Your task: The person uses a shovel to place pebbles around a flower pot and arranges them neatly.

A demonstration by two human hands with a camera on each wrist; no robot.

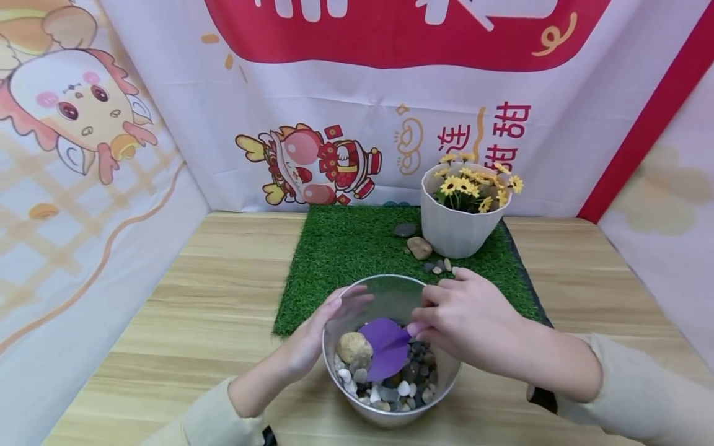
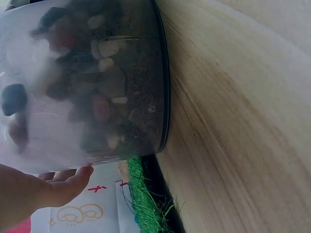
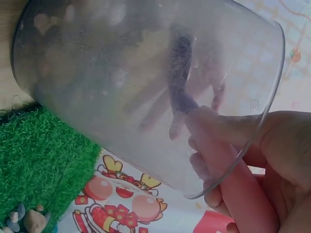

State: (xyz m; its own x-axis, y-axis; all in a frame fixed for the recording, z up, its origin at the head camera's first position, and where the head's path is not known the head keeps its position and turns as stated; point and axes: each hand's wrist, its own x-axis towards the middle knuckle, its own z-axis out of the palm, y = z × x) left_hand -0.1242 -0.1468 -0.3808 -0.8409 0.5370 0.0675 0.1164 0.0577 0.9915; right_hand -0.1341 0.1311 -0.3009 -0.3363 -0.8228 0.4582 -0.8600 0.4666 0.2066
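A clear tub [image 1: 386,420] with pebbles [image 1: 403,389] and soil at its bottom stands in front of me on the wooden table. My left hand [image 1: 304,344] rests against the tub's left outer side, fingers extended along the wall. My right hand [image 1: 468,322] is at the right rim and grips the pink handle [image 3: 243,194] of a toy shovel, whose purple blade [image 1: 385,356] reaches down inside. Beside the blade is a large tan stone [image 1: 353,347], among white, grey and dark pebbles. Through the cloudy wall in the right wrist view, the blade appears dark.
Behind the tub lies a green artificial turf mat [image 1: 340,260]. On it stands a white pot [image 1: 460,229] with yellow flowers [image 1: 468,184], next to a brown stone [image 1: 419,248] and several small pebbles. A printed cloth [image 1: 390,111] hangs at the back; the wooden table [image 1: 223,279] extends to both sides.
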